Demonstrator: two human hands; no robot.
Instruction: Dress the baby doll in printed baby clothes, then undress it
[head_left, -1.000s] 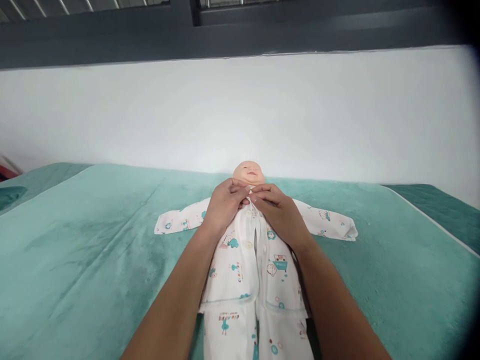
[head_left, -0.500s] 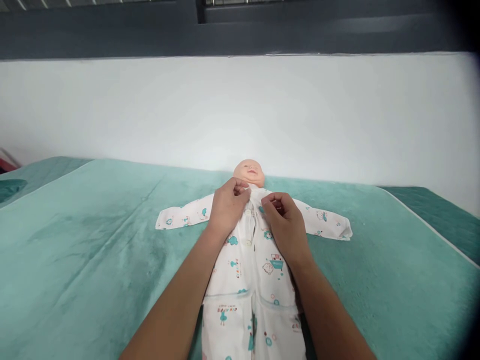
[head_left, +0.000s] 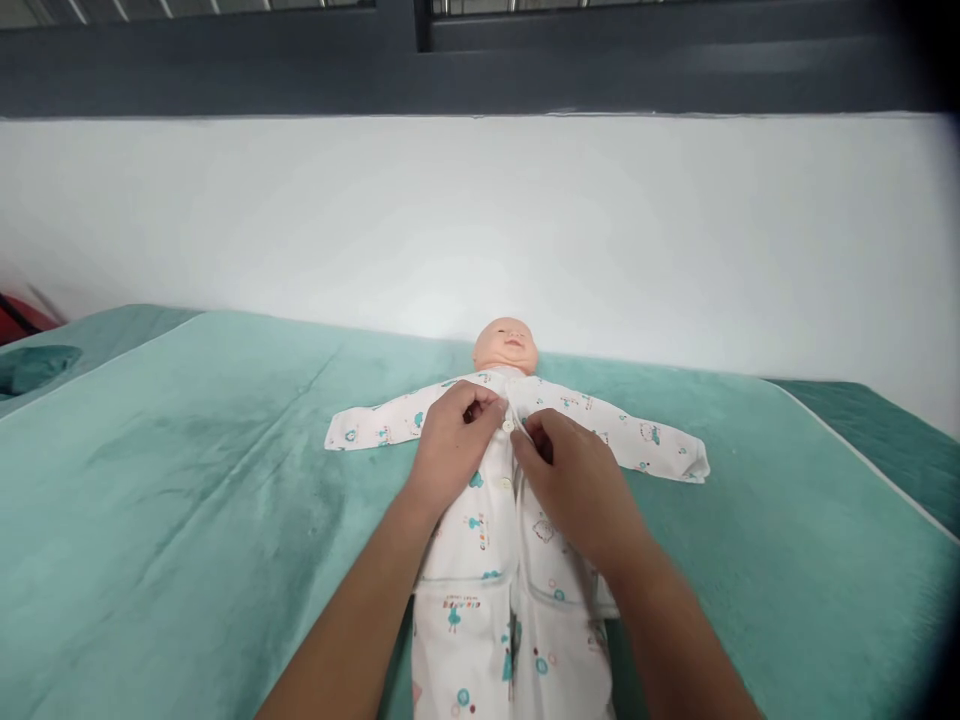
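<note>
A baby doll [head_left: 507,345] lies face up, dressed in a white baby romper [head_left: 480,540] with teal animal prints and sleeves spread to both sides. My left hand [head_left: 461,430] pinches the edge of the front placket near the chest. Close by on the other side, my right hand [head_left: 566,470] pinches the opposite front edge, its thumb and forefinger near a pale button [head_left: 508,426]. A second button [head_left: 505,483] shows lower on the placket. Below the hands, the two front edges lie close together. My fingertips partly hide the cloth they hold.
The doll rests on a green padded bed cover [head_left: 225,480] with a white-piped edge at right. Behind it rises a white wall [head_left: 480,220] under a dark window frame [head_left: 225,65]. A red item [head_left: 22,318] is at the far left.
Both hands have moved down the placket from the neckline to the upper button. The right hand has come closer to the left. The view has shifted slightly.
</note>
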